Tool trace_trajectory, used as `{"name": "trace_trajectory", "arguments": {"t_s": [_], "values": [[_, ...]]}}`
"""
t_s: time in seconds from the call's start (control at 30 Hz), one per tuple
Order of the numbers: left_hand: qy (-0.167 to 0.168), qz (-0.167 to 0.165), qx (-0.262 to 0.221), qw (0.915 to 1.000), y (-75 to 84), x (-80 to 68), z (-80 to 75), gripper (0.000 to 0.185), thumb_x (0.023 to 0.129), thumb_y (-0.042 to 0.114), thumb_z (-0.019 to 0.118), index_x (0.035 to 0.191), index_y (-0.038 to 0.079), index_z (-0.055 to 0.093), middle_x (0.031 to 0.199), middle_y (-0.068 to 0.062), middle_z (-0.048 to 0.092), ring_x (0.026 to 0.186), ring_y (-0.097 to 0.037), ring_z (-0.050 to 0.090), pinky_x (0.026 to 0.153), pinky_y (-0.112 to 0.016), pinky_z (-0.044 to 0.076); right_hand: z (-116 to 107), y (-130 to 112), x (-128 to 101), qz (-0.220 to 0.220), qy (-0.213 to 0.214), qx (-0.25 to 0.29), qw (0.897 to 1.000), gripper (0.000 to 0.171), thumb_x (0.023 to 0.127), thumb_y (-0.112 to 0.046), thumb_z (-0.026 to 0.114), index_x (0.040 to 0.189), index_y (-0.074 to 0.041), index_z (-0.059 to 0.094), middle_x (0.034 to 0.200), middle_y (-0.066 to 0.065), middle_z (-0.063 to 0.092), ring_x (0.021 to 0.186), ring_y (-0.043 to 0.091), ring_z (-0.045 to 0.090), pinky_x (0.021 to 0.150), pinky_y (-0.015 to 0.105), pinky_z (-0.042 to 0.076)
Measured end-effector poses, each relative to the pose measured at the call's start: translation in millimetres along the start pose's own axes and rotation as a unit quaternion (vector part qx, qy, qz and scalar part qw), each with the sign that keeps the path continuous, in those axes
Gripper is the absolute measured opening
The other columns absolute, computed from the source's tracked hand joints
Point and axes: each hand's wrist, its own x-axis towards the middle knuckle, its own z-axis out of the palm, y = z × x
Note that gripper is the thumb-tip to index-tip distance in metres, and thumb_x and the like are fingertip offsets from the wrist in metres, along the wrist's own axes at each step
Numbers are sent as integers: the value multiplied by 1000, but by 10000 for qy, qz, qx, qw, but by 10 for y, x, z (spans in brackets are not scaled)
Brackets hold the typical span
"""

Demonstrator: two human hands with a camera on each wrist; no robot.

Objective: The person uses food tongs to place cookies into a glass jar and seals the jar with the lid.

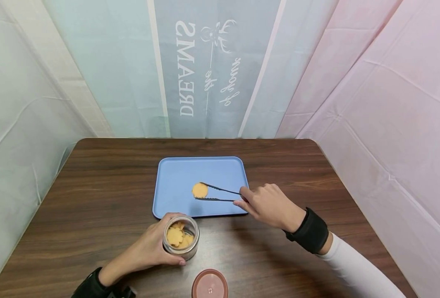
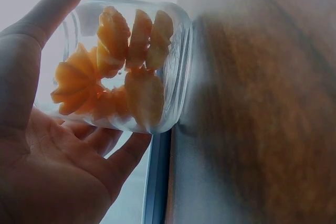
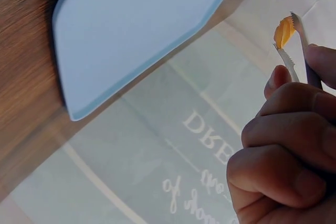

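The left hand (image 1: 151, 250) wraps around a small glass jar (image 1: 180, 238) standing upright on the dark wooden worktop (image 1: 93, 198), thumb on one side and fingers curled round the other. The jar has no lid on and holds several orange, scallop-edged slices (image 2: 113, 72). The right hand (image 1: 270, 205) grips a pair of thin metal tongs (image 1: 220, 193), its fingers curled round the handles. The tongs' tips are closed on one more orange slice (image 1: 199, 190), held over the blue tray (image 1: 175, 169). The tray lies flat on the worktop just beyond the jar. A reddish-brown lid (image 1: 209, 284) rests on the worktop near the front edge, just beside the jar and apart from it.
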Motion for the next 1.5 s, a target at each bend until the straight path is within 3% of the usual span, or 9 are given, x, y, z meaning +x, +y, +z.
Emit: {"name": "trace_trajectory", "arguments": {"t_s": [0.23, 0.7, 1.23, 1.5], "values": [[4, -37, 49, 10000, 11, 11, -15, 98, 64, 37, 103, 143, 13, 50, 135, 1, 64, 119, -13, 64, 100, -35, 54, -47, -103, -18, -286, 226, -120, 9993, 50, 114, -52, 34, 79, -17, 45, 57, -13, 19, 47, -1, 12, 51, 20, 5], [-35, -343, 63, 9994, 25, 2, -14, 99, 62, 39, 103, 142, 10, 51, 131, -2, 68, 117, -14, 64, 97, -38, 56, -118, -351, -33, -1060, 32, -111, 9943, 47, 115, -47, 34, 80, -18, 45, 58, -16, 19, 49, -3, 11, 53, 19, 5], [10, -182, -89, 9998, 36, -2, -9, 97, 63, 35, 103, 142, 13, 51, 132, 1, 67, 115, -11, 64, 97, -36, 56, -71, -432, -38, -1134, -148, -150, 9933, 46, 114, -48, 39, 79, -19, 45, 58, -18, 20, 48, -4, 17, 49, 18, 9], [66, -44, -38, 10000, 31, -3, 1, 99, 62, 36, 103, 143, 12, 51, 129, 1, 69, 114, -14, 66, 96, -39, 56, -109, -441, -24, -1134, -124, -31, 9935, 45, 113, -52, 38, 86, -18, 51, 60, -18, 24, 49, -5, 15, 48, 17, 9]]}}
